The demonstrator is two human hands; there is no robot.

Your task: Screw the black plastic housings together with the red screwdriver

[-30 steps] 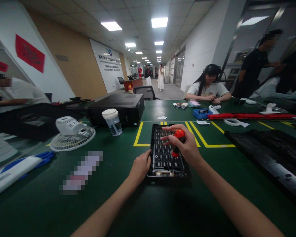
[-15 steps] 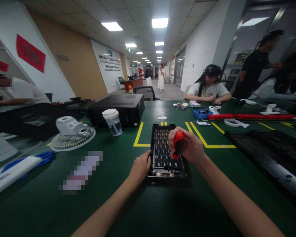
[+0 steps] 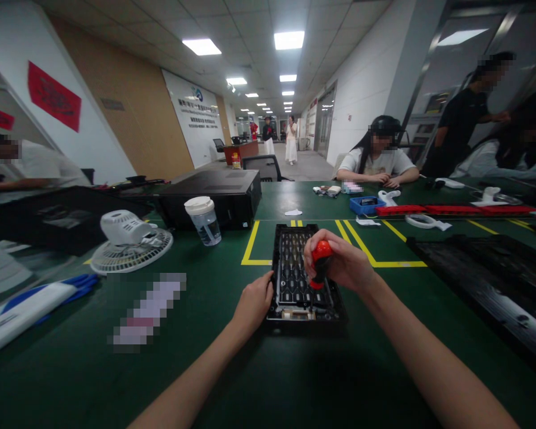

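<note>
In front of me on the green table lies a shallow black plastic housing [image 3: 290, 295] with a honeycomb-like grid inside and a pale strip near its front end. My left hand [image 3: 254, 302] is closed on the housing's left edge, thumb on top. My right hand [image 3: 339, 259] wraps round the handle of a red and black screwdriver [image 3: 321, 253]. The screwdriver stands nearly upright over the right front part of the housing, with its tip pointing down near the pale strip. What the tip touches is too small to make out.
A lidded cup of clear liquid [image 3: 204, 221] stands before a large black case [image 3: 214, 193]. Left of these lies a white fan [image 3: 131, 244]. Blue gloves [image 3: 78, 289] rest further left. On the right are a dark panel [image 3: 486, 280] and a blue tray [image 3: 367, 205]. A person sits across the table.
My right hand has turned slightly on the screwdriver, and its handle has tilted a little to the left. My left hand and the housing stay in place.
</note>
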